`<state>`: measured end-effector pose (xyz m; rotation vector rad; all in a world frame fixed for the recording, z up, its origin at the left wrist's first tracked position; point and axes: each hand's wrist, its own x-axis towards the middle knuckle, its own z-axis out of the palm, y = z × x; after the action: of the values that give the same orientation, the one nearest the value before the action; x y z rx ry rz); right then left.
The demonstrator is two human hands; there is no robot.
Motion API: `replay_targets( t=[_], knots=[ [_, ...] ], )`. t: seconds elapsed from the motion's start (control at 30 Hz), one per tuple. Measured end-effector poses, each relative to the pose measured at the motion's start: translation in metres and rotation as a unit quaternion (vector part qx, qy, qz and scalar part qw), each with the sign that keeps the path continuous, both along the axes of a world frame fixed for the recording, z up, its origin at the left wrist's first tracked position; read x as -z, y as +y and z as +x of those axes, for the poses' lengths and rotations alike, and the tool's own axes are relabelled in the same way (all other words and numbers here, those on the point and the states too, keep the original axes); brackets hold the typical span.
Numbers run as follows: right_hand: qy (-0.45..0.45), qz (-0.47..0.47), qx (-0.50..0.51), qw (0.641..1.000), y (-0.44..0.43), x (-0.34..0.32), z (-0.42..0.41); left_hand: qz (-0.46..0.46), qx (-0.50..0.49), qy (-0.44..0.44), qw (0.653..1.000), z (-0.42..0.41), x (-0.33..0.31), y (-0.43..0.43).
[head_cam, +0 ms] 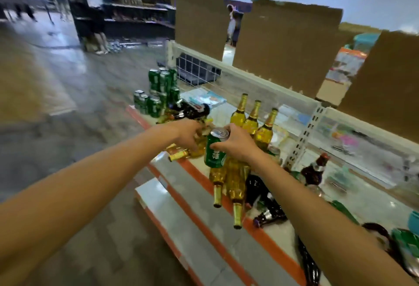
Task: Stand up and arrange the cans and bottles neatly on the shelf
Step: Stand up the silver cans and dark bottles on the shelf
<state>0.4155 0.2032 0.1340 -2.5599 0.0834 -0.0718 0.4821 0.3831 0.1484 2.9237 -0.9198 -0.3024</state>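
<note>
Right now my right grip (238, 143) is curled round the top of a green can (214, 151), holding it tilted at centre frame, over fallen gold bottles (234, 183) on the shelf (172, 179). My left grip (186, 133) curls over a lying gold bottle (188, 153) just beside. Three upright gold bottles (251, 122) stand behind my grips; stacked green cans (158, 88) sit further upper left. Dark bottles (260, 192) lie lower right.

The shelf (269, 240) bears stacked cans (158, 90) at its far end, three upright bottles (251, 122) and several lying bottles (234, 185).
</note>
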Motion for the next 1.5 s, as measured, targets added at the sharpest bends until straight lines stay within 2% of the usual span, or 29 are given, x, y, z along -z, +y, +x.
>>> replay_targets(
  t=[0.33, 0.47, 0.6, 0.97, 1.2, 1.33, 1.5],
  knots=[
    [-0.004, 0.048, -0.091, 0.995, 0.162, -0.002, 0.11, -0.01, -0.123, 0.012, 0.992, 0.074, -0.006, 0.188],
    [0.007, 0.079, -0.121, 0.989, 0.205, 0.007, 0.148, -0.037, -0.159, 0.031, 0.986, 0.1, 0.001, 0.236],
    [0.014, 0.071, -0.136, 0.988, 0.241, 0.021, 0.196, -0.023, -0.173, 0.048, 0.984, 0.138, 0.016, 0.267],
    [0.001, 0.104, -0.143, 0.984, 0.286, 0.034, 0.388, -0.076, -0.208, 0.072, 0.972, 0.32, 0.044, 0.284],
    [-0.005, 0.103, -0.109, 0.989, 0.283, 0.015, 0.496, -0.188, -0.197, 0.037, 0.962, 0.438, 0.054, 0.268],
    [0.007, 0.099, -0.082, 0.992, 0.273, 0.015, 0.536, -0.285, -0.162, 0.057, 0.943, 0.488, 0.064, 0.248],
    [0.011, 0.078, -0.003, 0.997, 0.255, 0.029, 0.563, -0.313, -0.122, 0.08, 0.939, 0.535, 0.083, 0.221]
  ],
)
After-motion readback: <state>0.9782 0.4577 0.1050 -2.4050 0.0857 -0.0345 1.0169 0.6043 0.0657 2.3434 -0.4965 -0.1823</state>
